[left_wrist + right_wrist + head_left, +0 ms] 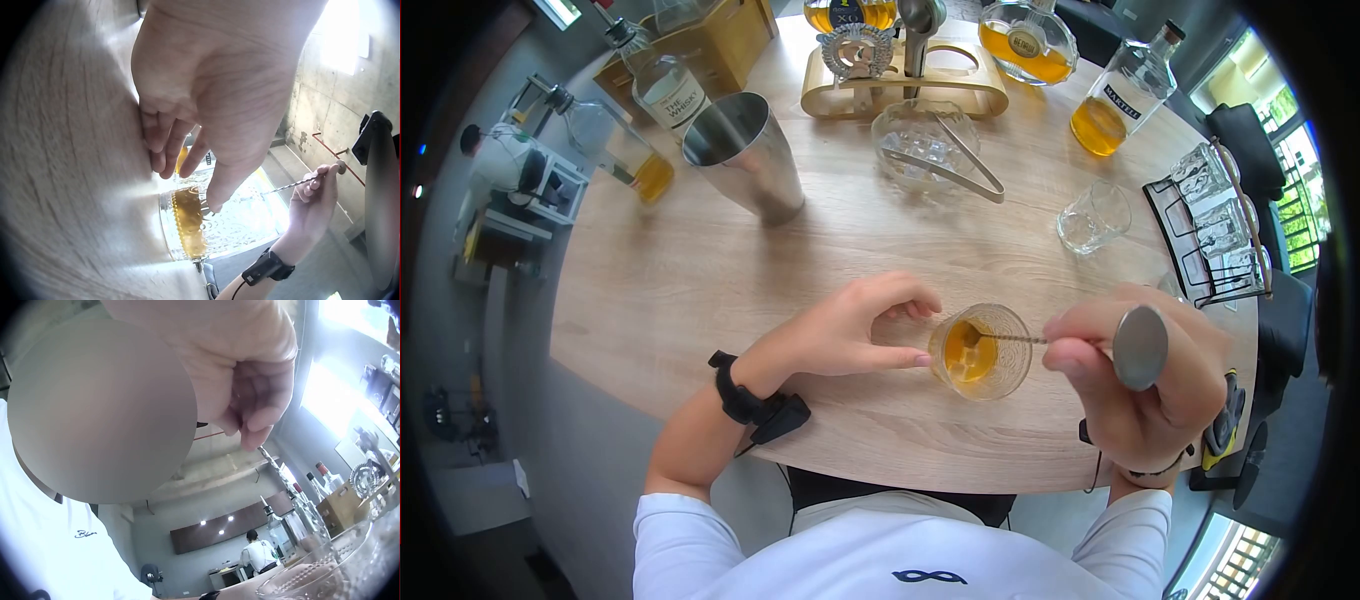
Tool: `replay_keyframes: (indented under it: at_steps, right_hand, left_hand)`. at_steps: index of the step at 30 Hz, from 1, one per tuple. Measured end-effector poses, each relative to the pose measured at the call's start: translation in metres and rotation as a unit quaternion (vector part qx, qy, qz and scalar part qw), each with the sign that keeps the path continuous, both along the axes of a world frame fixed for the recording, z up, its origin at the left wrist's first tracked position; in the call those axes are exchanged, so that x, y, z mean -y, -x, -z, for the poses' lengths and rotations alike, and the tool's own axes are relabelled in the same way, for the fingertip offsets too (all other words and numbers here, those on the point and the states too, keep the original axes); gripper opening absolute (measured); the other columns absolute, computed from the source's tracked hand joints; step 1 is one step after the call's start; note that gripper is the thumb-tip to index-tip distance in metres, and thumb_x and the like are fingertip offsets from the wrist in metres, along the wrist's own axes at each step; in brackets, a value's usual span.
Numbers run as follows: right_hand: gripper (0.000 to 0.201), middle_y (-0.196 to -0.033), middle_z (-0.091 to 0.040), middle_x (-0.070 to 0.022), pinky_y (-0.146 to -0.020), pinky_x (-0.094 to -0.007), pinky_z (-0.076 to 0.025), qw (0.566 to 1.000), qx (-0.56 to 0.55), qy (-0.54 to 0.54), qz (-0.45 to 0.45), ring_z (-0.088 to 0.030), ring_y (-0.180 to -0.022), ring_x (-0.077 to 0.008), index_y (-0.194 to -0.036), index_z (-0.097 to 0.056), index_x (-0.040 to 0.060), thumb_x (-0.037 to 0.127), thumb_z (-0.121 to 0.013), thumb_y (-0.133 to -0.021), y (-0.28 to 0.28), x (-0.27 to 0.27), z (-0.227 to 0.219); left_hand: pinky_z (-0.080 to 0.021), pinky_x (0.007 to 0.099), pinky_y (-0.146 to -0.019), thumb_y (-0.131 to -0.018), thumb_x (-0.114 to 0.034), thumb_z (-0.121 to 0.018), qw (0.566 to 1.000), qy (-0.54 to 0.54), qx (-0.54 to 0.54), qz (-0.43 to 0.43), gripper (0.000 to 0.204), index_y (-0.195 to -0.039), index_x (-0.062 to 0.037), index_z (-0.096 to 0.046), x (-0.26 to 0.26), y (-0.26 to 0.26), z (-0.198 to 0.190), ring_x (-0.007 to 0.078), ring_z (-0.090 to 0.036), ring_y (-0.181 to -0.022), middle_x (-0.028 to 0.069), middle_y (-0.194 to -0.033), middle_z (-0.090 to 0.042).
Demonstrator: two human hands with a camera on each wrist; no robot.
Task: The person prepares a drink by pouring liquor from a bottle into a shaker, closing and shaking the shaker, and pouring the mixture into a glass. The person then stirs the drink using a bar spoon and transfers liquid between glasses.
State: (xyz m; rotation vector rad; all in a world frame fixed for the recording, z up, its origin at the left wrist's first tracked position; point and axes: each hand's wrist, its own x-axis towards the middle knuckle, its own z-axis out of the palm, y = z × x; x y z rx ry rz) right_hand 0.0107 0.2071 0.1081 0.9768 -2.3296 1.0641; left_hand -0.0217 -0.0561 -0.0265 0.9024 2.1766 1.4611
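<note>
A patterned glass (1012, 372) of amber drink stands near the table's front edge. The right hand (1155, 375) pinches a bar spoon by its twisted stem (1025, 340), its bowl down in the drink and its round metal disc end (1140, 347) toward the head camera. In the right wrist view, the bar spoon (275, 464) slants down from the fingertips. The left hand (850, 325) rests at the glass's left side, thumb tip right at its wall and the other fingers loosely bent. In the left wrist view the thumb overlaps the glass (190, 219).
Behind stand a steel shaker tin (750, 165), a bowl of ice (900, 165) with tongs (960, 170) across it, and a wooden bar-tool stand (825, 95). An empty tumbler (1093, 220) and a rack of glasses (1215, 225) are at right. Whisky (665, 90) and brandy bottles (1122, 95) flank the back.
</note>
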Motion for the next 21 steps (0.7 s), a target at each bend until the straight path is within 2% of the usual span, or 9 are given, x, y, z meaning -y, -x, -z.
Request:
replay_keyframes:
  at_steps: [5,7,8,10,12,14,15,17,21]
  right_hand:
    - [0.033,-0.067,-0.070,-0.0047,-0.052,-0.0265,-0.043,0.993,0.086,0.069,-0.052,-0.061,-0.054,-0.0161,-0.080,-0.074,0.0042,0.034,-0.077,-0.095,-0.002,0.005,0.002]
    - [0.034,-0.066,-0.069,-0.0039,-0.052,-0.0266,-0.042,0.988,0.125,0.065,-0.065,-0.060,-0.055,-0.0157,-0.080,-0.074,0.0045,0.034,-0.075,-0.096,-0.004,0.002,-0.004]
    - [0.035,-0.065,-0.069,-0.0031,-0.051,-0.0266,-0.041,0.982,0.164,0.061,-0.077,-0.060,-0.055,-0.0154,-0.079,-0.074,0.0049,0.035,-0.074,-0.098,-0.005,-0.001,-0.007]
    - [0.035,-0.066,-0.068,-0.0043,-0.051,-0.0267,-0.040,0.980,0.163,0.043,-0.106,-0.058,-0.055,-0.0145,-0.080,-0.074,0.0039,0.034,-0.071,-0.099,-0.001,-0.013,-0.011]
    - [0.036,-0.067,-0.068,-0.0055,-0.051,-0.0268,-0.038,0.977,0.161,0.025,-0.135,-0.056,-0.054,-0.0137,-0.081,-0.073,0.0030,0.032,-0.069,-0.101,-0.002,-0.017,-0.011]
    - [0.008,-0.072,-0.066,-0.0105,-0.055,-0.0329,-0.047,0.982,0.165,0.083,-0.031,-0.063,-0.059,-0.0254,-0.084,-0.069,0.0011,0.003,-0.076,-0.088,-0.011,-0.017,-0.009]
    - [0.008,-0.072,-0.066,-0.0105,-0.055,-0.0329,-0.047,0.982,0.165,0.083,-0.031,-0.063,-0.059,-0.0254,-0.084,-0.069,0.0011,0.003,-0.076,-0.088,-0.007,-0.017,-0.008]
    - [0.022,-0.082,-0.070,-0.0097,-0.051,-0.0264,-0.039,0.999,0.016,-0.042,-0.007,-0.054,-0.055,-0.0118,-0.091,-0.065,-0.0034,0.013,-0.062,-0.106,0.004,-0.020,-0.008]
    - [0.020,-0.085,-0.071,-0.0086,-0.052,-0.0255,-0.041,0.999,0.038,-0.014,0.036,-0.056,-0.056,-0.0116,-0.090,-0.064,-0.0039,0.009,-0.063,-0.106,0.005,-0.010,-0.005]
  left_hand:
    - [-0.055,0.0378,-0.099,-0.087,-0.030,-0.086,1.000,0.001,0.005,-0.001,0.051,-0.123,-0.0016,-0.064,0.000,-0.001,-0.001,0.0254,-0.066,-0.109,0.0126,-0.115,-0.067]
    - [-0.053,0.0355,-0.097,-0.085,-0.017,-0.084,1.000,-0.006,0.005,-0.006,0.046,-0.124,-0.0016,-0.065,0.000,-0.001,-0.001,0.0227,-0.065,-0.107,0.0098,-0.116,-0.067]
    - [-0.053,0.0355,-0.097,-0.085,-0.017,-0.084,1.000,-0.006,0.005,-0.006,0.046,-0.124,-0.0016,-0.065,0.000,-0.001,-0.001,0.0227,-0.065,-0.107,0.0098,-0.116,-0.067]
    - [-0.055,0.0380,-0.099,-0.087,-0.031,-0.086,1.000,0.003,0.002,0.002,0.051,-0.123,-0.0015,-0.064,0.000,0.000,0.000,0.0254,-0.066,-0.110,0.0125,-0.116,-0.066]
    - [-0.055,0.0380,-0.100,-0.087,-0.031,-0.085,1.000,0.004,0.001,0.003,0.051,-0.123,-0.0017,-0.064,0.000,0.000,0.000,0.0253,-0.066,-0.110,0.0123,-0.116,-0.066]
    - [-0.055,0.0380,-0.100,-0.088,-0.031,-0.085,1.000,0.005,0.000,0.004,0.051,-0.124,-0.0019,-0.064,0.000,0.000,0.001,0.0252,-0.066,-0.110,0.0121,-0.116,-0.066]
    - [-0.055,0.0378,-0.100,-0.088,-0.031,-0.085,1.000,0.003,0.002,0.004,0.051,-0.124,-0.0021,-0.064,0.000,0.000,0.001,0.0252,-0.066,-0.110,0.0121,-0.116,-0.066]
    - [-0.055,0.0376,-0.100,-0.088,-0.032,-0.085,1.000,0.002,0.005,0.005,0.051,-0.124,-0.0022,-0.064,0.000,0.000,0.001,0.0251,-0.066,-0.110,0.0120,-0.117,-0.067]
    - [-0.055,0.0375,-0.101,-0.088,-0.032,-0.085,1.000,0.004,0.005,0.003,0.051,-0.124,-0.0025,-0.064,0.000,0.000,0.001,0.0250,-0.066,-0.110,0.0121,-0.117,-0.067]
